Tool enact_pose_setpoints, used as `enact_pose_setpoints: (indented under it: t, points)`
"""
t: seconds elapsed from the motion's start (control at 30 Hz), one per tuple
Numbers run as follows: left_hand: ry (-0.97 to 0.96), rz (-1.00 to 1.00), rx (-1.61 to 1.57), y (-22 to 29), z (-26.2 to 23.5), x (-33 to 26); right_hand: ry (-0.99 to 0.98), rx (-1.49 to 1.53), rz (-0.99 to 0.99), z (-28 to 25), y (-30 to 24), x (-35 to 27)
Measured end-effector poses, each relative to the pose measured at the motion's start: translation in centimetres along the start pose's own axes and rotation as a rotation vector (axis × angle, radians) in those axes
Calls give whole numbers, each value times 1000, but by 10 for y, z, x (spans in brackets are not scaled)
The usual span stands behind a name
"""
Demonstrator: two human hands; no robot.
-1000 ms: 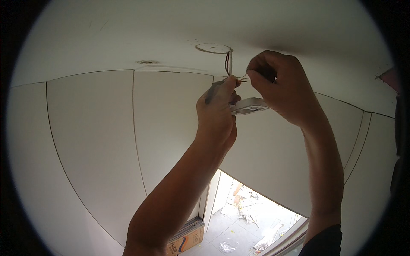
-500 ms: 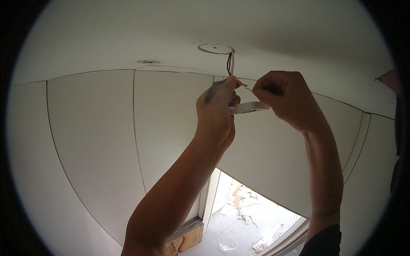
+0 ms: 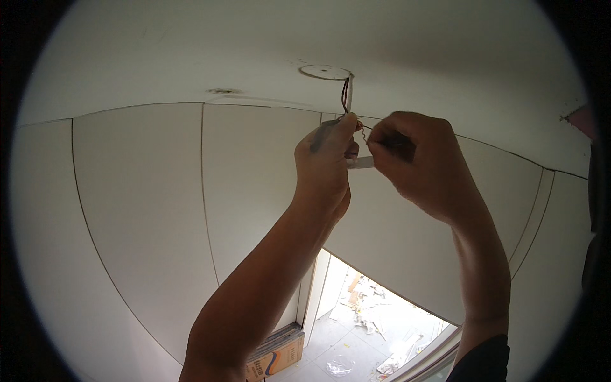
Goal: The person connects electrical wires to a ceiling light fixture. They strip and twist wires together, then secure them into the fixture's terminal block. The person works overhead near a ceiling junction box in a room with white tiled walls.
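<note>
White ceiling (image 3: 191, 51) above tiled wall (image 3: 146, 210), left hand (image 3: 324, 162) and right hand (image 3: 417, 162) both pinched shut on hanging wires (image 3: 347, 95).

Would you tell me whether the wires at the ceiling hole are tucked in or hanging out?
Hanging out: the wires drop from the ceiling hole to both hands' fingers.

Bare forearms; a dark sleeve edge (image 3: 480, 360) covers the right upper arm.
</note>
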State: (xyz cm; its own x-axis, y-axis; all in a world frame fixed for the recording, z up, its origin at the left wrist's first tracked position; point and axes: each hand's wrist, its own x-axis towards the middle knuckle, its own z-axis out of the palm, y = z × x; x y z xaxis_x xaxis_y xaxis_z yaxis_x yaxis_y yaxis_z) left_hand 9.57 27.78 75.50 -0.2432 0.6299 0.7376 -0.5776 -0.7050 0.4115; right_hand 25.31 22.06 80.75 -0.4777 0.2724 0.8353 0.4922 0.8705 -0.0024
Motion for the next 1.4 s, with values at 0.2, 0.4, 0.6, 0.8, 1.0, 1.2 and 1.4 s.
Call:
enact_pose_setpoints:
  t: [0.2, 0.4, 0.6, 0.8, 1.0, 1.2, 1.4]
  points:
    - [33, -13, 12, 6, 6, -3, -50, 146, 237, -16, 24, 7]
    - [69, -24, 24, 6, 12, -6, 115, 179, 114, -15, 26, 22]
    - [60, 49, 54, 2, 6, -4, 21, 199, 54, -6, -8, 10]
    - [9, 43, 66, 7, 4, -4, -92, 137, 108, -12, 12, -4]
    - [81, 29, 49, 11, 12, -5, 12, 239, 264, -18, 37, 11]
    - [55, 38, 124, 8, 7, -7, 150, 232, 55, -10, 3, 14]
    - [45, 19, 111, 10, 5, -6, 48, 171, 44, -3, 1, -6]
